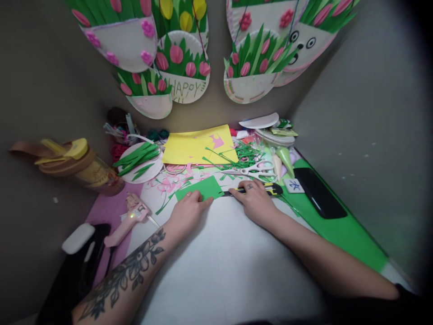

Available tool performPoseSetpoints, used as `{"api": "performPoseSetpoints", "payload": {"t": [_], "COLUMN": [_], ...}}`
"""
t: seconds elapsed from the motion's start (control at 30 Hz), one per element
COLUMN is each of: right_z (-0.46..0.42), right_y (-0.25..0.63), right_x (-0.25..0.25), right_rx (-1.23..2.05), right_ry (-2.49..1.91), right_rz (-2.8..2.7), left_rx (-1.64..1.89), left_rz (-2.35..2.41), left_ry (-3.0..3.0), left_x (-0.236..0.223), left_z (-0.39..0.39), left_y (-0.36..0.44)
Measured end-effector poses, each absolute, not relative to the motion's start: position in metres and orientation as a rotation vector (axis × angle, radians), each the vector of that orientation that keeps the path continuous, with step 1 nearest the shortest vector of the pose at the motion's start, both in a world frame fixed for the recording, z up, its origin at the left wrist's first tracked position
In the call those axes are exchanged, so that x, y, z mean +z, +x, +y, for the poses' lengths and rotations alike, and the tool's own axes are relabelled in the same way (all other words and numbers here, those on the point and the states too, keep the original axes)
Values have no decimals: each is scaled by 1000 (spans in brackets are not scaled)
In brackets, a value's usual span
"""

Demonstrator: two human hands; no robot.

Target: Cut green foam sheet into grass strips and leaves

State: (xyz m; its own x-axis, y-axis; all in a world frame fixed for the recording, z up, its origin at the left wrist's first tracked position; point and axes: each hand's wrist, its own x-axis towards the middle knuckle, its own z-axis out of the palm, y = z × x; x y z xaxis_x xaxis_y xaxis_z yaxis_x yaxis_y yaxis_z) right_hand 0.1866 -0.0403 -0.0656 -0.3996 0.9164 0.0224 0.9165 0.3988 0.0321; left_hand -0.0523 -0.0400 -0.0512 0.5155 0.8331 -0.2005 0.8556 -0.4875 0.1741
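Observation:
My left hand (187, 209) lies on the white tabletop with its fingers resting on the near edge of a green paper piece (203, 188), pressing it flat. My right hand (255, 200) is curled over a yellow and black utility knife (270, 189) that lies along the paper's right side. White-handled scissors (252, 170) lie just behind the right hand, among green paper strips (241, 155).
A pink glue gun (130, 220) lies at the left. Behind are a yellow sheet (194, 146), a paper plate with green leaves (139, 161), stacked plates (270, 131) and a black phone (318, 192) on green paper. Flower crafts hang on the wall (184, 67).

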Motion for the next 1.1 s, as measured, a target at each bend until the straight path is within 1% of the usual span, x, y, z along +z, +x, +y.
{"api": "performPoseSetpoints", "payload": {"t": [0.93,1.1], "right_z": [-54,-55], "right_y": [167,167], "right_x": [-61,-62], "right_rx": [-53,-44], "right_ry": [-1708,-1705], "right_rz": [-2659,-2642], "left_rx": [-112,-48], "left_rz": [1462,1499], "left_ry": [2516,2498], "left_x": [-53,-51], "left_z": [-43,-45], "left_y": [-53,-55]}}
